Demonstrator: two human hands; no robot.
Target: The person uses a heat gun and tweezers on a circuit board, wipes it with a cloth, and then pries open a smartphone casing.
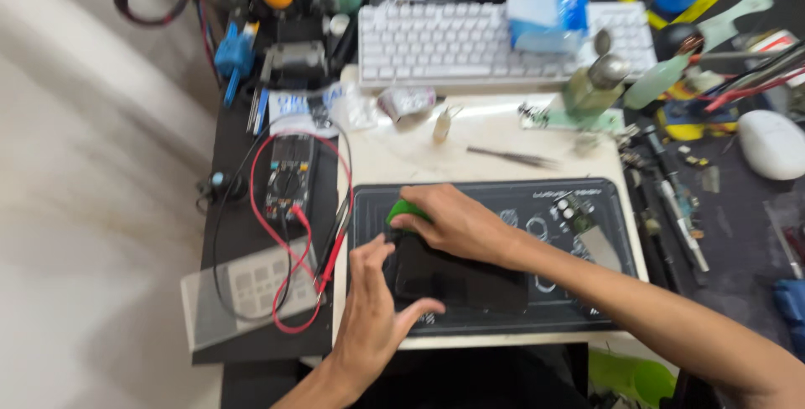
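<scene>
A black flat phone-like device (461, 279) lies on a dark work mat (604, 199) in front of me. My right hand (457, 224) reaches across it from the right and presses a small green pick-shaped tool (405, 210) against the device's upper left corner. My left hand (373, 308) rests at the device's left edge, thumb and fingers spread around its lower left corner, steadying it. Part of the device is hidden under my right hand.
A multimeter (289, 176) with red and black leads lies left of the mat. Tweezers (511, 156), a small bottle (597, 83), a white keyboard (453, 40) and a white mouse (773, 145) sit beyond. Small tools crowd the right side.
</scene>
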